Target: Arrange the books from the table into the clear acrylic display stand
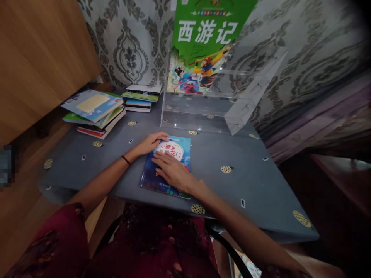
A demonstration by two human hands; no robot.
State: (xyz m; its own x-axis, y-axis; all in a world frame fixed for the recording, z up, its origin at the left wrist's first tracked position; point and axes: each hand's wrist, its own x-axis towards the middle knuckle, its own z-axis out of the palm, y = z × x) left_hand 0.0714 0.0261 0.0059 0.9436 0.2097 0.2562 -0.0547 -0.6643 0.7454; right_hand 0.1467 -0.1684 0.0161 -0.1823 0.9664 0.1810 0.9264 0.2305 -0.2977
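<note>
A blue picture book [152,175] with Chinese lettering lies closed on the grey patterned tablecloth [208,162], close to the table's front edge. My left hand [152,142] rests at the book's upper left edge, its fingers stretched across the corner. Flat over the middle of the cover lies my right hand [172,170], its fingers extended and pointing left. Part of the cover picture is hidden under it. Neither hand grips the book.
Behind the book stands a clear acrylic rack [197,119] holding a green book [203,50]. A messy pile of books [95,112] sits at the table's left, with a smaller stack [140,98] beside it. A wooden cabinet [43,58] borders the left side.
</note>
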